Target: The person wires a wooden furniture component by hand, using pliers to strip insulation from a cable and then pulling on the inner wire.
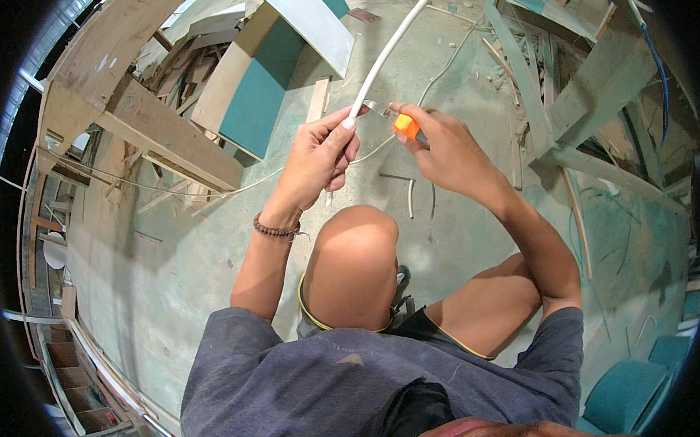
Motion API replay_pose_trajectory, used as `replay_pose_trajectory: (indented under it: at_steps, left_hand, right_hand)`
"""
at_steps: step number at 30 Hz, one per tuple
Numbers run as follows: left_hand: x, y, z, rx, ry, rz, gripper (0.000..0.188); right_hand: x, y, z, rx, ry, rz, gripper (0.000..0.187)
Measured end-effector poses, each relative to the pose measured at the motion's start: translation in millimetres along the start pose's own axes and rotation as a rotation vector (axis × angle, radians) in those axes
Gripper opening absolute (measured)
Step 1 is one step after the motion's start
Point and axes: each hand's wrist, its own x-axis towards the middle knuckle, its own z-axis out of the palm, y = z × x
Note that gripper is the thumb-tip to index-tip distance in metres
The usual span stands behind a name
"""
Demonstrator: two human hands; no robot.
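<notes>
My left hand (321,156) is closed around a thick white cable (395,43), thumb on top near its lower part. The cable rises away from me to the upper edge, and its short end shows below my fingers. In my right hand (457,151) is an orange utility knife (405,126), gripped with the index finger stretched along it toward the blade (378,108). That metal blade points left, close beside the cable just above my left fingers; whether it touches cannot be told. Both hands are above my bent knees.
Short dark and white cable offcuts (411,198) lie on the concrete floor (235,253). A thin cable (438,78) snakes across it. Wooden frames (173,132) stand left, green-grey timber legs (539,108) right. A teal-sided panel (262,87) is ahead, a teal chair (622,394) lower right.
</notes>
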Motion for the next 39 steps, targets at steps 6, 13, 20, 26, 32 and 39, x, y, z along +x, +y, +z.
replay_pose_trajectory:
  at_steps: [6,13,20,26,32,39]
  left_hand:
    - [-0.7,-4.6,-1.0,0.053,0.013,0.008,0.034]
    - [2.4,-10.4,-5.0,0.403,-0.005,0.257,0.035]
    - [11.7,-5.2,-19.9,0.581,-0.082,0.22,0.034]
    - [12.2,12.7,-10.0,1.06,0.055,0.388,0.028]
    - [31.0,7.3,-50.8,1.465,-0.008,0.762,0.041]
    - [27.3,9.6,-38.8,1.541,0.213,0.957,0.018]
  right_hand:
    - [-1.8,-1.6,1.3,-0.04,-0.022,0.035,0.044]
    - [-4.6,0.8,4.4,-0.059,0.004,-0.028,0.04]
    - [0.4,-6.8,-6.7,0.045,-0.156,0.082,0.029]
    - [2.1,-2.8,-8.5,0.021,-0.194,0.116,0.03]
    - [6.3,24.4,-7.4,-0.486,-0.122,-0.103,0.022]
    - [1.1,26.7,6.3,0.098,-0.042,0.084,0.038]
